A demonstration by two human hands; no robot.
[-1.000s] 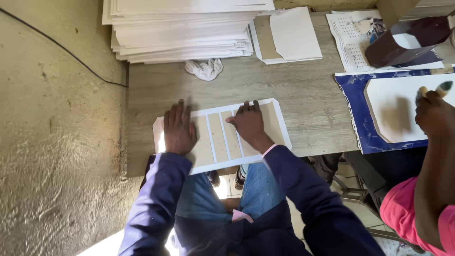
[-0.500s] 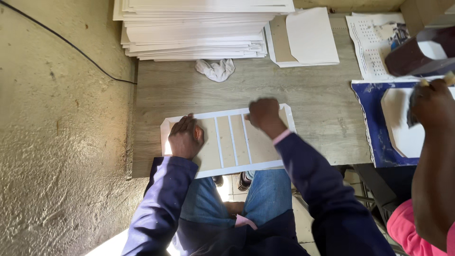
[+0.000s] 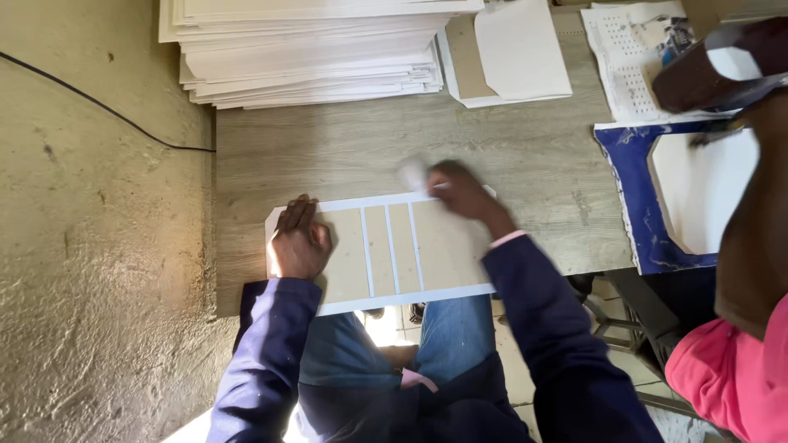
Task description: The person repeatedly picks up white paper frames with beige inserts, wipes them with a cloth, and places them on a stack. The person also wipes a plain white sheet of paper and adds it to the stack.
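Observation:
A white sheet with several tan cardboard panels stuck on it [image 3: 386, 246] lies at the near edge of the wooden table [image 3: 345, 152], overhanging my lap. My left hand [image 3: 300, 242] rests flat on the sheet's left end, pressing it down. My right hand [image 3: 460, 190] is at the sheet's far edge, closed on a small white cloth [image 3: 413, 174] that is blurred with motion. Both my arms are in dark blue sleeves.
A tall stack of white sheets [image 3: 312, 49] fills the table's far side, with a folded card [image 3: 509, 57] and a printed paper [image 3: 632, 57] beside it. At the right, another person's arm [image 3: 755, 205] hangs over a blue-edged board [image 3: 624, 189]. A wall with a black cable [image 3: 98, 107] runs along the left.
My right hand left the sheet, reached to the far side and came back holding the white cloth, which no longer lies below the stack. My left hand stayed on the sheet.

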